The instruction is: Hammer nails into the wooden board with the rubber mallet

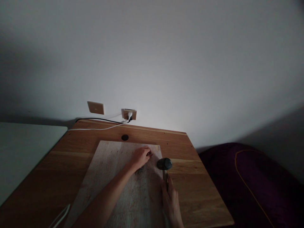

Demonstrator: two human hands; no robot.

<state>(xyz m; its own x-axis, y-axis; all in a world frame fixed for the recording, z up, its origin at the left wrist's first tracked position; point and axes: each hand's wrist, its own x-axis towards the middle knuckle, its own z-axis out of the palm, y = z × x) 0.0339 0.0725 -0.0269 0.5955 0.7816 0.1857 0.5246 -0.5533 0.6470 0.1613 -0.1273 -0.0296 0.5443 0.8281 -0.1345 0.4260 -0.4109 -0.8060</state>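
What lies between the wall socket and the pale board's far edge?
The head view shows a strip of tabletop beyond the board, with a round dark disc; nearer the socket, a white cord and a black cord trail off left.

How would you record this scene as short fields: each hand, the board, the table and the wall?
Left hand: over the board's far right part, fingers curled; anything pinched is too small to tell
Right hand: grips the handle of a dark-headed mallet, head up
Board: pale, flat on the table, with a row of small dark spots near its far edge
Table: wooden, with a round dark disc or hole beyond the board
Wall: an outlet with white and black plugs; another wall plate left of it
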